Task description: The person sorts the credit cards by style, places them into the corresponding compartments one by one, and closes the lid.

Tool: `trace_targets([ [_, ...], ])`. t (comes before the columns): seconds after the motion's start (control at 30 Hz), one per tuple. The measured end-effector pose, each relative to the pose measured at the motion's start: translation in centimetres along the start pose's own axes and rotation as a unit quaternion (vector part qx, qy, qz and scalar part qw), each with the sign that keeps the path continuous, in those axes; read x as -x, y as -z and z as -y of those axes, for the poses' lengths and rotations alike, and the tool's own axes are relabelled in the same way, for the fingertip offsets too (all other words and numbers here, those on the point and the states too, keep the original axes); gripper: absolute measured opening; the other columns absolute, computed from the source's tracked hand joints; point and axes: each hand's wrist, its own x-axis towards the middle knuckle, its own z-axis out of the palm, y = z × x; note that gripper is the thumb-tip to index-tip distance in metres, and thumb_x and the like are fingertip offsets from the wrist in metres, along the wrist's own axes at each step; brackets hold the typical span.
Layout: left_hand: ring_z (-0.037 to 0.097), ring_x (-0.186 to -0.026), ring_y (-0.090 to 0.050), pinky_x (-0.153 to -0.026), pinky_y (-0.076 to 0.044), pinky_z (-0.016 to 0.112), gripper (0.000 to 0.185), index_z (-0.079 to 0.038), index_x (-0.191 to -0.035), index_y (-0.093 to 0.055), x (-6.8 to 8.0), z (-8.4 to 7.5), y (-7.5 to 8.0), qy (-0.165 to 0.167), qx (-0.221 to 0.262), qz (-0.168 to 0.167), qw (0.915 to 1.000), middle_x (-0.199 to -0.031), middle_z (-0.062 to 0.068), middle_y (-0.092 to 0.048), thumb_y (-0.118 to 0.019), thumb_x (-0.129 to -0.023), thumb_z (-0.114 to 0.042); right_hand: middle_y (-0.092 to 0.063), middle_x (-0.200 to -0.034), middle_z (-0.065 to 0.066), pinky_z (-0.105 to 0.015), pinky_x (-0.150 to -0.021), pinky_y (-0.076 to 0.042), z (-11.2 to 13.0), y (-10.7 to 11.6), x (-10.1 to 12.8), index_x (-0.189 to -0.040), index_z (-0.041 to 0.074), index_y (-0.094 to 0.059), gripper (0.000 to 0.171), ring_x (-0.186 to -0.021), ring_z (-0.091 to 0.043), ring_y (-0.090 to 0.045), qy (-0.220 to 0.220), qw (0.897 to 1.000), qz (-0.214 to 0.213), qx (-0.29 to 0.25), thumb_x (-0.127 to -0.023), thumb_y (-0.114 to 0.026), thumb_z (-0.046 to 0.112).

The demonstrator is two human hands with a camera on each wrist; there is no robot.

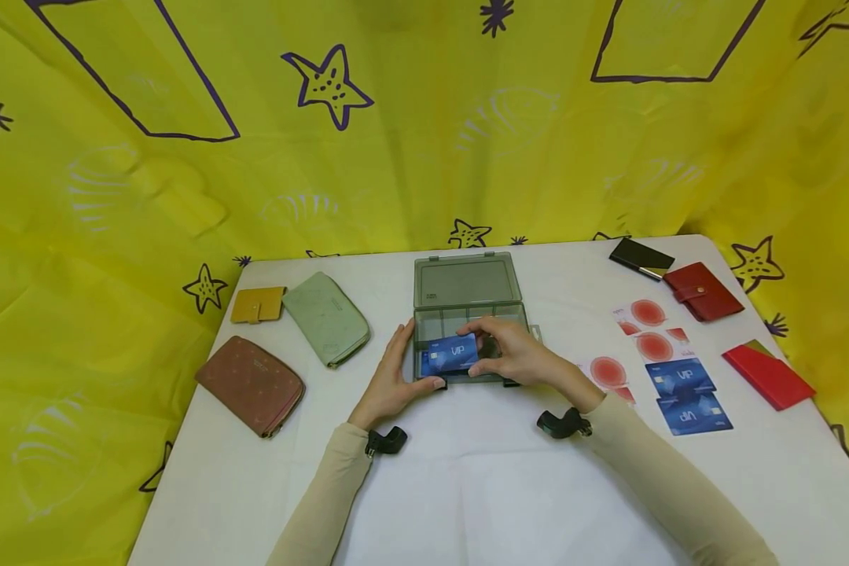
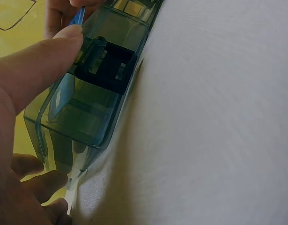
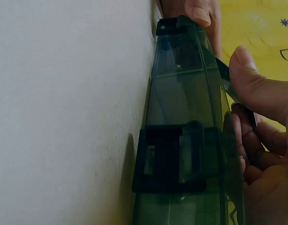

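An open grey-green clear plastic box (image 1: pixel 467 314) sits mid-table, its lid (image 1: pixel 467 281) laid back. My left hand (image 1: pixel 402 368) grips the box's left front corner, thumb on the front rim. My right hand (image 1: pixel 498 347) pinches a blue VIP card (image 1: pixel 451 354) over the box's front compartment, tilted. In the left wrist view my thumb (image 2: pixel 45 61) lies on the box (image 2: pixel 87 112) rim beside its dark latch (image 2: pixel 106 65), with the card (image 2: pixel 64 91) edge-on inside. In the right wrist view my right hand (image 3: pixel 256 108) holds the card (image 3: pixel 225 72) at the box (image 3: pixel 186 93) wall.
On the white table (image 1: pixel 467 487), a yellow wallet (image 1: pixel 257 304), green pouch (image 1: pixel 327 317) and brown wallet (image 1: pixel 251 384) lie left. At right lie red-circle cards (image 1: pixel 647 314), two blue VIP cards (image 1: pixel 686 393), a black case (image 1: pixel 641 258), a red wallet (image 1: pixel 703 291) and a red holder (image 1: pixel 767 376).
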Motion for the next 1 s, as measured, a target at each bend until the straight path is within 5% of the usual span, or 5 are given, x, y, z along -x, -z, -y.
trace_targets([
  [0.33,0.036,-0.166,-0.007,-0.130,-0.015,0.067,0.115,-0.022,-0.173,-0.014,0.0,-0.2,0.1,-0.009,-0.011,-0.001,0.9999,-0.179,0.017,-0.011,-0.090,-0.087,-0.033,-0.060,-0.123,-0.008,-0.042,-0.092,-0.054,0.7,-0.4,-0.3,-0.139,0.009,-0.067,0.064,-0.103,-0.022,-0.062,0.007,0.996,0.014,0.085,-0.082,-0.094,0.023],
  [0.53,0.037,-0.165,-0.011,-0.130,-0.016,0.068,0.115,-0.025,-0.173,-0.014,0.0,0.0,-0.1,0.006,-0.012,-0.005,0.9999,-0.179,0.016,-0.011,-0.090,-0.086,-0.036,-0.057,-0.133,-0.015,-0.048,-0.092,-0.059,0.2,1.5,1.5,-0.143,0.008,-0.065,0.073,-0.107,-0.033,-0.066,0.012,0.996,-0.039,0.084,-0.078,-0.097,0.019],
  [0.73,0.038,-0.165,-0.010,-0.130,-0.016,0.067,0.115,-0.025,-0.172,-0.016,0.0,0.0,-0.2,0.006,-0.019,-0.007,0.9998,-0.179,0.015,-0.011,-0.090,-0.086,-0.038,-0.067,-0.125,-0.014,-0.036,-0.076,-0.052,-2.0,7.2,6.7,-0.136,0.010,-0.069,0.067,-0.101,-0.022,-0.061,-0.033,0.991,-0.090,0.091,-0.076,-0.098,0.013],
  [0.87,0.038,-0.166,-0.009,-0.130,-0.016,0.067,0.115,-0.024,-0.172,-0.016,0.1,0.0,-0.2,0.000,-0.017,-0.006,0.9998,-0.179,0.016,-0.012,-0.090,-0.086,-0.041,-0.071,-0.125,-0.009,-0.026,-0.082,-0.051,-3.4,10.8,11.5,-0.136,0.014,-0.070,0.063,-0.103,-0.014,-0.059,-0.094,0.982,-0.114,0.115,-0.078,-0.096,0.015],
  [1.0,0.037,-0.166,-0.010,-0.130,-0.016,0.067,0.115,-0.025,-0.173,-0.015,0.2,0.1,-0.2,0.000,-0.018,-0.007,0.9998,-0.179,0.015,-0.012,-0.090,-0.086,-0.041,-0.072,-0.126,-0.011,-0.021,-0.083,-0.049,-4.5,13.6,16.1,-0.138,0.015,-0.069,0.063,-0.108,-0.021,-0.059,-0.166,0.968,-0.111,0.152,-0.080,-0.095,0.021],
])
